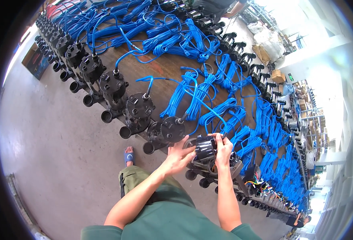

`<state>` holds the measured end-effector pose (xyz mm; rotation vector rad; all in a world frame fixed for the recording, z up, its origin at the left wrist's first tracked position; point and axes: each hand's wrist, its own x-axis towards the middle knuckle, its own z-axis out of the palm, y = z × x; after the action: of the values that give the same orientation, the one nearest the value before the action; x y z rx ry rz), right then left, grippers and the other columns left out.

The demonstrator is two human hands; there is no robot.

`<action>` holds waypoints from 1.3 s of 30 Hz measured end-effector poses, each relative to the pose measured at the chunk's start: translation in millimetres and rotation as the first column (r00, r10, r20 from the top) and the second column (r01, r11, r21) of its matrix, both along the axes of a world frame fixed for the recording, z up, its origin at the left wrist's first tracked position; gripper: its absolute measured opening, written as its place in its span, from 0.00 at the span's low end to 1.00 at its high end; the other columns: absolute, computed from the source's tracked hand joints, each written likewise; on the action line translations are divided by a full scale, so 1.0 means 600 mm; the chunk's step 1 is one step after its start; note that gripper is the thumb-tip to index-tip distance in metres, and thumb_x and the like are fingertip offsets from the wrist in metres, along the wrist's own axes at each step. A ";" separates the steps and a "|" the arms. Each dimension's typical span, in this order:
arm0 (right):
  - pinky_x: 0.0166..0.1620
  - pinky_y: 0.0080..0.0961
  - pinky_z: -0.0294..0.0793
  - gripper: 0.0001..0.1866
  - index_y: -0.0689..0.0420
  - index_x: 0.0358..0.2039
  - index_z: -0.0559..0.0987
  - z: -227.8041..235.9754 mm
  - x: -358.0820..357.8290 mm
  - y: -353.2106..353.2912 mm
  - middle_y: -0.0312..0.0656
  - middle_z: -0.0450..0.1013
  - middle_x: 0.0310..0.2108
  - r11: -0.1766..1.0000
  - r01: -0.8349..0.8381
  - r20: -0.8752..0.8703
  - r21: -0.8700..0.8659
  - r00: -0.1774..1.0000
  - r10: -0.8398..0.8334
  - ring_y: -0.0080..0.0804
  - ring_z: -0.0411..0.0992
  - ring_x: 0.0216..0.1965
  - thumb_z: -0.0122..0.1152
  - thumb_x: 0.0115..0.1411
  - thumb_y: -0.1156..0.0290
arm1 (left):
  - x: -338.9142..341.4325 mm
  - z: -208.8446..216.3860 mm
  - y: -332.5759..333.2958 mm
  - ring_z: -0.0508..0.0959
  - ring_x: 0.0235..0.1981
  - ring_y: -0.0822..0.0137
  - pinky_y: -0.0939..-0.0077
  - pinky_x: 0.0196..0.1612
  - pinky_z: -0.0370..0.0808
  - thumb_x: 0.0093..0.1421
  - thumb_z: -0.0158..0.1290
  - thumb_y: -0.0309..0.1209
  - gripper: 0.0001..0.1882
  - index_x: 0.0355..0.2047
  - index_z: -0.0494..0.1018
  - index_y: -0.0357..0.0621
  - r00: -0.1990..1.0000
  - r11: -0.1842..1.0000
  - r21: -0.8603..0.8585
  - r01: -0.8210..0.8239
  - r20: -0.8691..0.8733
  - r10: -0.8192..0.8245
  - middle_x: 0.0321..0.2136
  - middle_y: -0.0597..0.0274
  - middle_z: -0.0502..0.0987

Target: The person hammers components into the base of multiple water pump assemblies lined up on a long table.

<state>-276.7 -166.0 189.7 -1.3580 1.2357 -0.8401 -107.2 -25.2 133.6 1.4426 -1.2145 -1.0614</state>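
Note:
A black ribbed, cylindrical pump cap (205, 148) is tilted on its side in front of me, above the row of pumps. My right hand (223, 150) is closed on its right end, near where a blue cable (214, 112) arches down. On the other side, my left hand (178, 157) has its fingers stretched out toward the cap, and the fingertips seem to touch it. Just beyond the left hand stands a black pump (172, 129) with a round top and a cable. Another black pump (139, 107) is further left. Part of the pump body under the cap is hidden.
Black pumps line both edges of a brown table (164, 68), with coiled blue cables (180, 94) heaped between them. Open pumps with coloured wires (260, 185) continue at the right. A box (35, 62) sits on the left floor. Another person (298, 221) is far right.

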 end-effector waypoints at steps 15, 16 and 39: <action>0.42 0.18 0.77 0.14 0.66 0.43 0.85 0.005 0.021 -0.004 0.40 0.85 0.38 0.998 -0.047 -0.052 -0.049 0.998 0.045 0.18 0.78 0.35 0.57 0.75 0.67 | -0.032 0.000 -0.023 0.77 0.60 0.49 0.59 0.63 0.74 0.54 0.64 0.29 0.17 0.45 0.84 0.42 0.944 0.959 -0.053 -0.278 0.167 0.283 0.62 0.55 0.76; 0.41 0.17 0.76 0.14 0.65 0.43 0.85 0.006 0.021 0.001 0.39 0.85 0.38 0.996 -0.061 -0.074 -0.071 0.996 0.056 0.17 0.78 0.35 0.56 0.75 0.68 | -0.032 0.003 -0.020 0.76 0.61 0.48 0.58 0.63 0.74 0.54 0.64 0.28 0.18 0.47 0.84 0.42 0.946 0.959 -0.026 -0.282 0.157 0.282 0.63 0.54 0.75; 0.35 0.18 0.68 0.15 0.62 0.41 0.87 0.029 0.043 0.061 0.32 0.81 0.31 0.915 -0.059 -0.241 -0.400 0.970 -0.043 0.16 0.69 0.30 0.55 0.75 0.67 | -0.005 -0.025 0.012 0.73 0.65 0.44 0.55 0.63 0.73 0.45 0.75 0.33 0.47 0.66 0.70 0.36 0.929 0.915 -0.389 -0.111 0.287 0.234 0.66 0.40 0.70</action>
<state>-250.7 -129.5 207.2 -1.8458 1.2864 -0.9818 -110.0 -17.9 118.5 1.4301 -1.4003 -0.4455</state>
